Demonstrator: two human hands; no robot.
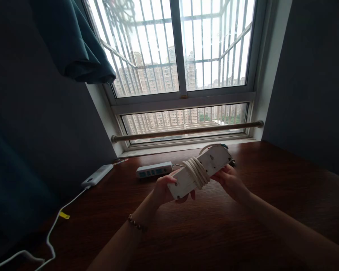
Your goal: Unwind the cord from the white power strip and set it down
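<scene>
A white power strip [184, 183] is held up above the brown table, tilted with its right end higher and its underside towards me. Its own white cord [196, 172] is wound several times round the middle. My left hand [164, 190] grips the lower left end, thumb on top and fingers beneath. At the upper right end, my right hand [231, 182] is closed on the lower edge, its fingers partly hidden under the strip. The plug end looks dark and sticks out behind the right end. Just behind my left hand lies a second power strip [154, 170] with blue-green sockets.
A white power bank [97, 175] lies at the table's left edge, with a white cable [55, 222] running towards me. Behind the brown table [285, 195] a rail [186, 131] crosses the low window. A blue curtain [73, 45] hangs at upper left.
</scene>
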